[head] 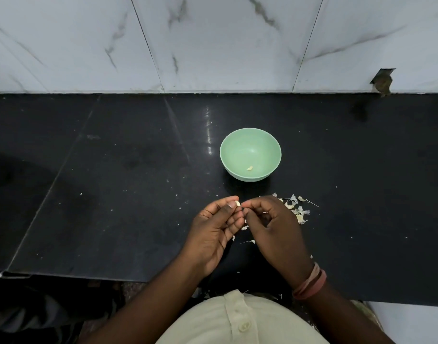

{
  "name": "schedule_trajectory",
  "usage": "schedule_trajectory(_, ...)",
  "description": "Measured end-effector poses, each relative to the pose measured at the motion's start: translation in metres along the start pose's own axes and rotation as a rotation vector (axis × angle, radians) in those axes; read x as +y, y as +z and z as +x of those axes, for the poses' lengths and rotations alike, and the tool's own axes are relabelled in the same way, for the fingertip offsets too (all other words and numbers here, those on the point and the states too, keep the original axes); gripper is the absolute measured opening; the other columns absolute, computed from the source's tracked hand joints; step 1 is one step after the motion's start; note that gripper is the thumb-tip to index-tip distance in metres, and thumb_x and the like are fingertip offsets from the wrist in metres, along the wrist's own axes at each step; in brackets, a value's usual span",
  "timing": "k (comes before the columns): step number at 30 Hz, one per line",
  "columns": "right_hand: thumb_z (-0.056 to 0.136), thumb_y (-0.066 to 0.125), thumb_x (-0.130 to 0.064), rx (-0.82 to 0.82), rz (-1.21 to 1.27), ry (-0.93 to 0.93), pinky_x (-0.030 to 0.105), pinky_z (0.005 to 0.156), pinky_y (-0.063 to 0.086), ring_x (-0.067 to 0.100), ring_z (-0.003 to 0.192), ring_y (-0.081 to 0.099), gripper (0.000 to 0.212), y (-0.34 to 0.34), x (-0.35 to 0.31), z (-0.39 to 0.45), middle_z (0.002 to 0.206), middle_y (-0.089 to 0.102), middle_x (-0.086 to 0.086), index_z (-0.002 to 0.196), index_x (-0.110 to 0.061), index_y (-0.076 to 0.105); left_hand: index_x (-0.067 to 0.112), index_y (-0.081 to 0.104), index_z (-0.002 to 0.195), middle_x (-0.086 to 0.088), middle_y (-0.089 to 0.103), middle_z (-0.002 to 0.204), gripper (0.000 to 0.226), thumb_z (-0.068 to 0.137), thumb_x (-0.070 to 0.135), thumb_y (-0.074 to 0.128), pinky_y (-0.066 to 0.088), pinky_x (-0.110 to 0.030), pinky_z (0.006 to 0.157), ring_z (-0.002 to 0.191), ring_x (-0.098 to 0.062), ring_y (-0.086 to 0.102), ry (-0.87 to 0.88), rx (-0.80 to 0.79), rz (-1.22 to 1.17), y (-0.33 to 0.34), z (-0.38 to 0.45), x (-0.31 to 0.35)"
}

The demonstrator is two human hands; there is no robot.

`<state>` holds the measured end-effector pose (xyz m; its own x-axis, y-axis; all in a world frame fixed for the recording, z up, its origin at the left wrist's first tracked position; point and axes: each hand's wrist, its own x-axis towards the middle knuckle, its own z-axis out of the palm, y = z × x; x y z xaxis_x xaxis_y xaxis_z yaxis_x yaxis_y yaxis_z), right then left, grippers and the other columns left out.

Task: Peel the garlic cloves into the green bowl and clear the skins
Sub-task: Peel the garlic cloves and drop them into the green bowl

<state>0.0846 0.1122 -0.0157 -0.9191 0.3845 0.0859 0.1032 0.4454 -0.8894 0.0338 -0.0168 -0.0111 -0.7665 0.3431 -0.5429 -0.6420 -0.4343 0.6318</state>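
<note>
The left hand (214, 229) pinches a small clove (237, 203) between thumb and fingers; the right hand (272, 224) touches it with curled fingertips, and I cannot tell if they grip it; both are over the counter (113, 170) near its front edge; skins (298, 211) lie just right of the hands; behind stands the bowl (250, 145), with one peeled clove (249, 168) inside.

Place: home kitchen.
Work surface: polished black stone table (113, 182), spanning the frame's middle band.
Backsplash: white marble-veined wall tiles (213, 40), upper frame.
Food evidence: garlic skins (298, 211) right of centre; green bowl (250, 145) at centre.
</note>
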Motion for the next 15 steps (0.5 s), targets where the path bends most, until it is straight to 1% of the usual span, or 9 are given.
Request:
schedule_trajectory(5, 0.086, 0.074, -0.012, 0.022, -0.059, -0.041, 0.031, 0.072, 0.055, 0.008, 0.076, 0.065, 0.013, 0.0007, -0.0018, 0.0006, 0.084, 0.067, -0.013, 0.09, -0.024, 0.074, 0.003, 0.072, 0.104, -0.013, 0.075, 0.09, 0.024, 0.081, 0.008, 0.069, 0.06, -0.022, 0.072, 0.078, -0.014, 0.072, 0.068, -0.01, 0.055, -0.0021, 0.0003, -0.002)
schedule_trajectory(7, 0.086, 0.074, -0.012, 0.033, -0.084, -0.056, 0.028, 0.07, 0.054, 0.007, 0.073, 0.063, 0.012, 0.0005, -0.003, 0.0004, 0.081, 0.066, -0.013, 0.088, -0.024, 0.074, 0.003, 0.073, 0.103, -0.013, 0.075, 0.088, 0.026, 0.078, 0.01, 0.071, 0.059, -0.021, 0.071, 0.077, -0.014, 0.072, 0.117, -0.006, 0.108, -0.0032, 0.0006, -0.003)
schedule_trajectory(10, 0.084, 0.075, -0.01, 0.072, -0.104, -0.092, 0.018, 0.065, 0.049, 0.007, 0.069, 0.061, 0.013, -0.0005, -0.0065, 0.0001, 0.078, 0.064, -0.013, 0.086, -0.023, 0.073, 0.004, 0.074, 0.101, -0.015, 0.075, 0.089, 0.025, 0.078, 0.012, 0.073, 0.06, -0.024, 0.073, 0.078, -0.016, 0.072, 0.183, 0.0, 0.176, -0.0047, 0.0009, -0.0034)
schedule_trajectory(12, 0.084, 0.076, -0.01, 0.093, -0.117, -0.107, 0.019, 0.064, 0.048, 0.007, 0.068, 0.061, 0.013, -0.0013, -0.0079, 0.0008, 0.077, 0.063, -0.013, 0.084, -0.022, 0.072, 0.004, 0.075, 0.101, -0.018, 0.075, 0.09, 0.024, 0.079, 0.012, 0.074, 0.06, -0.026, 0.074, 0.081, -0.019, 0.072, 0.225, 0.004, 0.221, -0.0051, 0.0011, -0.0036)
schedule_trajectory(15, 0.083, 0.076, -0.01, 0.119, -0.127, -0.113, 0.023, 0.064, 0.05, 0.007, 0.067, 0.061, 0.013, -0.0019, -0.0092, 0.0008, 0.078, 0.062, -0.012, 0.083, -0.022, 0.071, 0.003, 0.076, 0.1, -0.022, 0.075, 0.092, 0.016, 0.085, 0.006, 0.073, 0.06, -0.027, 0.074, 0.082, -0.022, 0.072, 0.289, 0.021, 0.298, -0.0047, 0.0007, -0.004)
